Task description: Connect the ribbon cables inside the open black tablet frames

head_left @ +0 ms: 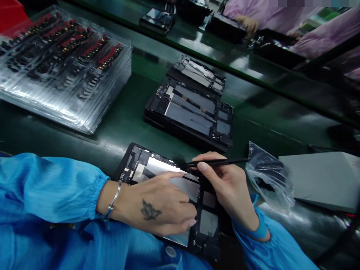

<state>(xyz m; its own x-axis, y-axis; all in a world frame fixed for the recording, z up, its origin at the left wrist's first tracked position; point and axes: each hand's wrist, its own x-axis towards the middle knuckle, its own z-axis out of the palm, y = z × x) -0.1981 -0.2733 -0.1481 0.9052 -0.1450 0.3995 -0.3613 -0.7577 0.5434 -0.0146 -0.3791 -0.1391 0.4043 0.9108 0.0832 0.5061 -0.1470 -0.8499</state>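
Green tabletop (120, 103) carries everything; a stack of clear plastic trays (62, 105) sits at upper left, piled open tablets (191, 108) beyond the hands, and a clear bag (267, 183) at right. The tablet (191, 189) in work lies close to the person, back off, insides exposed, beneath both hands. Left hand (154, 204) lies across it, index finger extended toward the far edge, other fingers curled; its underside is hidden, so cannot tell whether it grips anything. Right hand (226, 183) pinches black tweezers (225, 162) between thumb and fingers, tips at that edge beside the left fingertip. Step in hand, judged: fine placing or seating of a small part, itself too small to identify. Next move likely calls for steady tips and light finger pressure.
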